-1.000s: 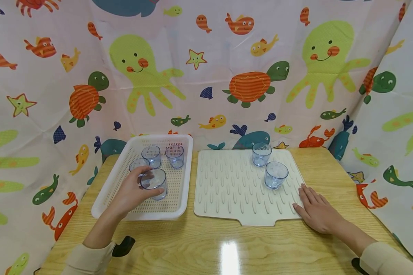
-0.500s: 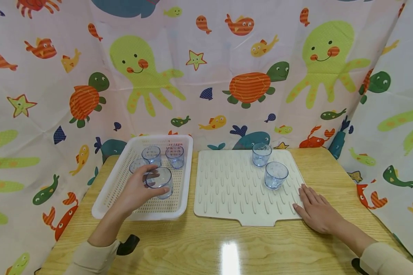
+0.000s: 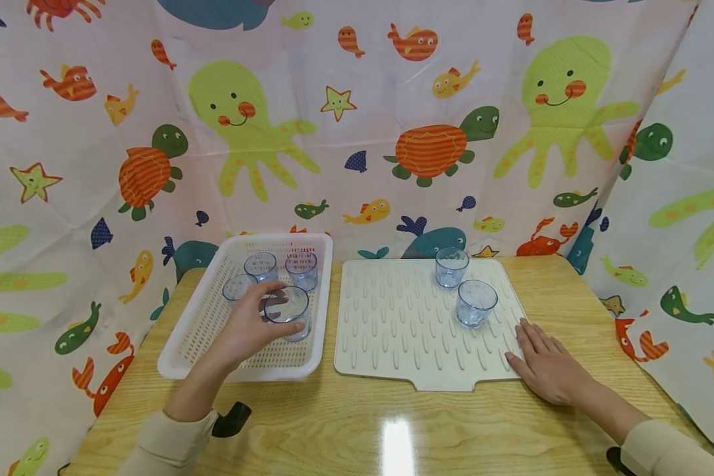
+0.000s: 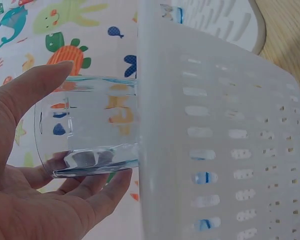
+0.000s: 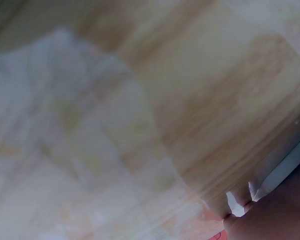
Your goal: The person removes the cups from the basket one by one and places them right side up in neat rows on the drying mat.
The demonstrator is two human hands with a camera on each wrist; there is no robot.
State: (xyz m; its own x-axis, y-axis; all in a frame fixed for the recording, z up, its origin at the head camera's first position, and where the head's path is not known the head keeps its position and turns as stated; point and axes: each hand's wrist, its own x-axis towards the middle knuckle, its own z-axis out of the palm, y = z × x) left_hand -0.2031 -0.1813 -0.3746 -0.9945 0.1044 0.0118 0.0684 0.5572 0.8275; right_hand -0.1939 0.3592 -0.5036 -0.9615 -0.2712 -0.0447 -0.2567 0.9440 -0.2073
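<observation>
My left hand point(image 3: 245, 329) grips a clear blue-tinted glass point(image 3: 297, 324) by its sides, over the front right part of the white basket point(image 3: 322, 330). In the left wrist view the thumb and fingers of the hand point(image 4: 50, 200) hold the glass point(image 4: 97, 115) from opposite sides, its lower part hidden behind the basket wall point(image 4: 165, 125). Three more glasses stand behind it in the basket, one point(image 3: 260, 267) at the back. My right hand point(image 3: 550, 370) lies flat, fingertips at the right edge of the cream ridged board point(image 3: 393, 317).
Two glasses stand on the board's right half, one point(image 3: 451, 268) at the back and one point(image 3: 476, 304) in front. A wooden table point(image 3: 309, 423) lies beneath everything. A sea-animal curtain point(image 3: 357, 66) closes off the back and both sides.
My left hand has moved right with the glass, away from the other glasses in the basket. The right hand has stayed still at the board.
</observation>
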